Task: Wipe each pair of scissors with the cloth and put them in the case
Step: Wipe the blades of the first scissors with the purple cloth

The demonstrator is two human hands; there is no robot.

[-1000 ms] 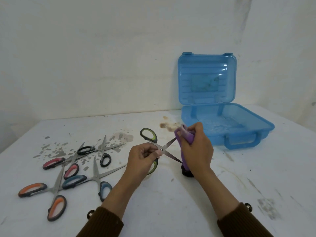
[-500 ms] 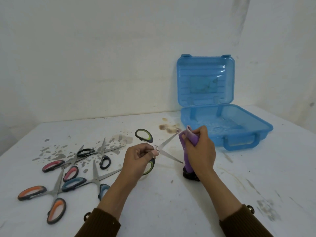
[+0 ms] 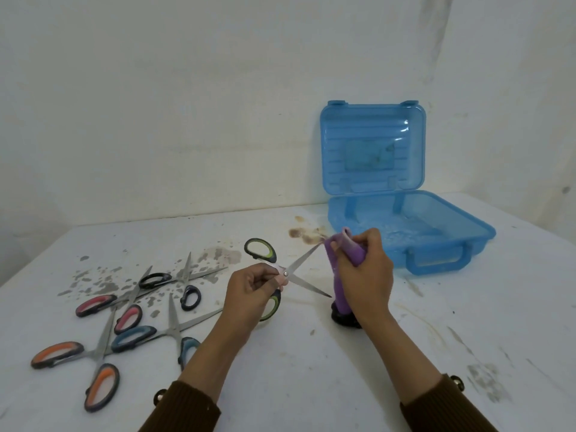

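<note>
Blue translucent plastic: the case (image 3: 480, 241) is seen open on the white table (image 3: 311, 385), lid stood upright by the wall, carry handle turned toward the wearer. Just off the case's front left corner, the green-handled scissors (image 3: 297, 263) are held above the table with blades spread wide. They are pinched at the pivot by the left hand (image 3: 252, 291), thumb and fingers (image 3: 282, 277) closed narrowly on the screw. One handle loop is shown beyond the hand; the other is partly hidden beneath it. The purple cloth (image 3: 352, 251) is gripped by the right hand (image 3: 364, 272), fingers curled round its rolled upper part, directly in front of the case's left end. The upper blade tip is touched to the cloth's top edge. The lower blade tip is pointed at the cloth's hanging tail, but contact there cannot be told. The tail is hung down onto a small dark object (image 3: 344, 321), kind not made out. Well left of the case, four more pairs are laid loosely together, blades open and crossing: black-handled scissors (image 3: 190, 297), pink-handled scissors (image 3: 95, 304), blue-handled scissors (image 3: 134, 335), and orange-handled scissors (image 3: 57, 353) farthest from it. A brown stain (image 3: 300, 233) is noted just left of the case. Brown sleeves (image 3: 187, 406) are worn on both arms.
</note>
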